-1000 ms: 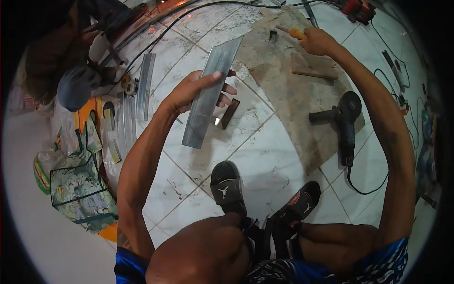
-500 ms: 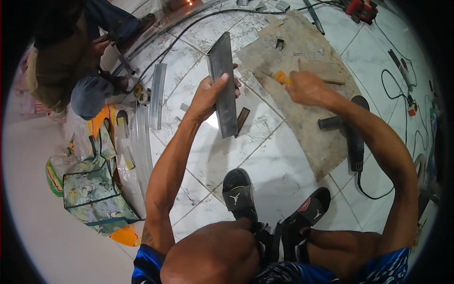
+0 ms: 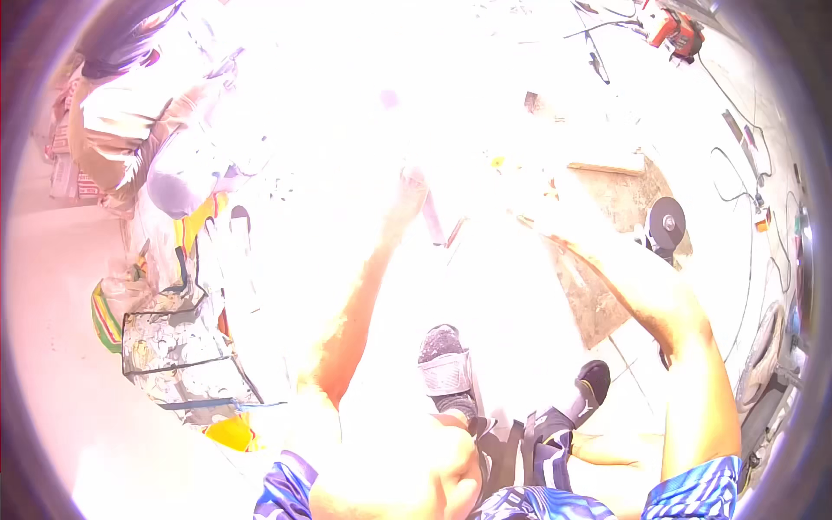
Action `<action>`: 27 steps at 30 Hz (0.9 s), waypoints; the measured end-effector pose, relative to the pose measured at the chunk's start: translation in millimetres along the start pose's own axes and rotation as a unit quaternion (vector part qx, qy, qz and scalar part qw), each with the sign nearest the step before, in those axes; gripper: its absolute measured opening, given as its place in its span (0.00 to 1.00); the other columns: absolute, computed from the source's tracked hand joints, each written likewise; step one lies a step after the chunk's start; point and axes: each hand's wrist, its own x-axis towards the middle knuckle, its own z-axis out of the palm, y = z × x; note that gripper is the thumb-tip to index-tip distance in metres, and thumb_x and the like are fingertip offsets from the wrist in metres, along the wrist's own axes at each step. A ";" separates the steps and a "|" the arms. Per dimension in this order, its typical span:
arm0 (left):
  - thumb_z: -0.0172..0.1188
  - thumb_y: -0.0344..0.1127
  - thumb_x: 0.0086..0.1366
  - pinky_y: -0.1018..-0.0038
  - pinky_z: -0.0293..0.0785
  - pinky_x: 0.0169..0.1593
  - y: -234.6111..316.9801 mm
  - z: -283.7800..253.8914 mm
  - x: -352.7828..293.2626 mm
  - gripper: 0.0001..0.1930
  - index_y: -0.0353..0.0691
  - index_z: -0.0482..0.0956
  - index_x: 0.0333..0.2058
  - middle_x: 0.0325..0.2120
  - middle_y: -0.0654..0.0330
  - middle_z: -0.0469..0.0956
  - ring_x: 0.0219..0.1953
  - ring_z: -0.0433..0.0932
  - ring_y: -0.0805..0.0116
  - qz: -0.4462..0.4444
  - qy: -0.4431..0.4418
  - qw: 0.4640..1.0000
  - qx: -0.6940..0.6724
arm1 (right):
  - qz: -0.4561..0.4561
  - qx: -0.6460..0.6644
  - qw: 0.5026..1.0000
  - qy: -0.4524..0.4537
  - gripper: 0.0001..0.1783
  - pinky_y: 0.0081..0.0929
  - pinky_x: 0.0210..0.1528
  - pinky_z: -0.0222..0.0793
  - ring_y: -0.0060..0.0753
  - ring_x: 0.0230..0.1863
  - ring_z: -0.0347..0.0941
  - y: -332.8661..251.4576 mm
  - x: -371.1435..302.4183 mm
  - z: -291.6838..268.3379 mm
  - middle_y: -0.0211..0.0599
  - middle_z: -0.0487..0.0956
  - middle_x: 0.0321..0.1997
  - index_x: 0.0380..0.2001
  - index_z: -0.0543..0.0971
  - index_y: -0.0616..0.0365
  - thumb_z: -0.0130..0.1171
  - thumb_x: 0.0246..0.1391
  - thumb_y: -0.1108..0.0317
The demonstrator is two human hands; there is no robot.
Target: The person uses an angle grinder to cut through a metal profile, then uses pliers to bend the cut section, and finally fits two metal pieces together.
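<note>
A strong glare washes out the middle of the head view. My left hand (image 3: pixel 411 189), pale in the glare, is closed around a long metal channel (image 3: pixel 435 221); only its lower end and a patch near its top show. To its right, my right hand (image 3: pixel 523 204) is nearly lost in the brightness. A yellow-handled tool (image 3: pixel 497 162) shows as a yellow spot by its fingers; the tool's head cannot be made out. Beside the channel's lower end lies a short brown metal piece (image 3: pixel 457 230).
An angle grinder (image 3: pixel 666 225) lies by my right forearm on a brown sheet (image 3: pixel 602 303), which also bears a wood piece (image 3: pixel 607 166). A red power tool (image 3: pixel 676 33) and cables are far right. A person in a cap (image 3: pixel 180 178) crouches left, near a patterned bag (image 3: pixel 178 342).
The view has turned far brighter, hiding much of the floor and both hands. My right hand has moved down and slightly left, uncovering the grinder's disc. The left hand stays at the channel.
</note>
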 end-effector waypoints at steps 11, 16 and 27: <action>0.53 0.52 0.70 0.63 0.67 0.55 16.6 -0.9 7.0 0.34 0.24 0.54 0.54 0.44 0.36 0.71 0.47 0.73 0.50 -0.042 0.014 0.999 0.019 | -0.060 -0.077 0.995 0.032 0.14 0.47 0.35 0.75 0.49 0.44 0.76 4.2 -1.6 27.0 0.50 0.81 0.37 0.40 0.74 0.63 0.59 0.50 0.69; 0.56 0.54 0.67 0.61 0.68 0.54 20.8 -2.4 6.6 0.36 0.24 0.54 0.52 0.43 0.32 0.72 0.47 0.75 0.46 -0.047 0.048 0.997 0.046 | -0.085 -0.106 0.990 0.028 0.14 0.47 0.36 0.75 0.50 0.44 0.75 2.6 -4.1 31.3 0.50 0.81 0.37 0.40 0.74 0.62 0.58 0.51 0.68; 0.59 0.56 0.64 0.64 0.68 0.56 26.8 5.0 11.2 0.41 0.19 0.53 0.53 0.45 0.28 0.72 0.49 0.76 0.44 -0.111 0.080 0.990 0.017 | -0.111 -0.203 0.970 0.076 0.15 0.42 0.29 0.74 0.47 0.39 0.75 8.9 -10.2 38.5 0.48 0.79 0.34 0.39 0.73 0.63 0.59 0.47 0.70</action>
